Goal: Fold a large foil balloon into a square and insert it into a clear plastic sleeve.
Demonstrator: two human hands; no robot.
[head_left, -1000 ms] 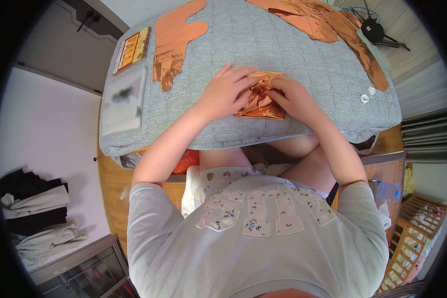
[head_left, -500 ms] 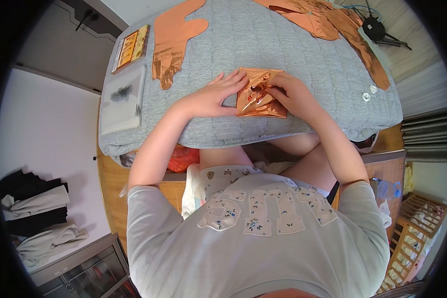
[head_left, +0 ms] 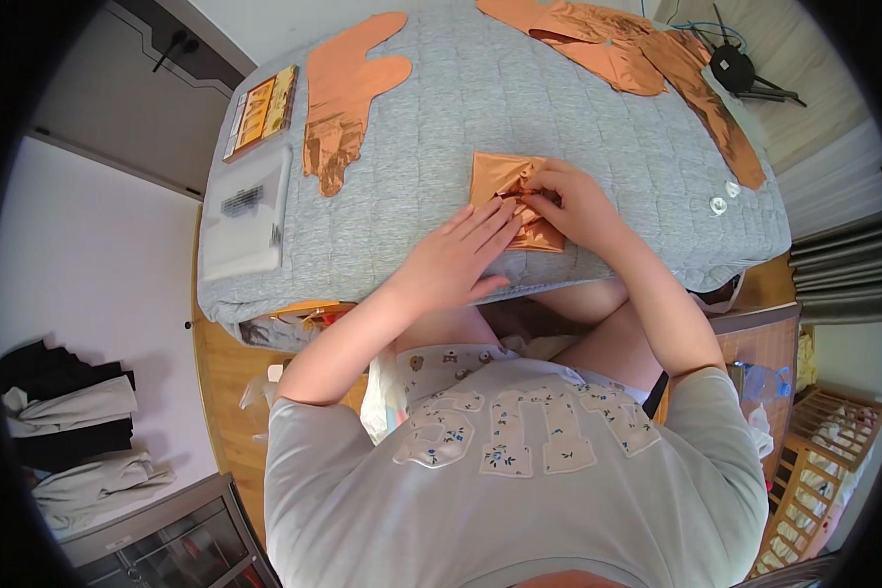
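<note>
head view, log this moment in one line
left hand: spread over copper foil; right hand: curled at foil; foil: creased, on grey quilt

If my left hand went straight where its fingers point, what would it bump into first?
Probably the right hand, just past the left hand's fingertips over the folded copper-coloured foil. Their exact heights are hard to tell.

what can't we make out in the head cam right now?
All in the head view:
- Folded copper foil: lower-left part hidden under the left hand.
- Right hand: whether its fingertips pinch the foil; shadow and crumpled folds obscure the contact.
- Large copper foil piece at far right: far end cut off by the top edge.
- Translucent flat case: dark contents too small and blurred to identify.
</note>
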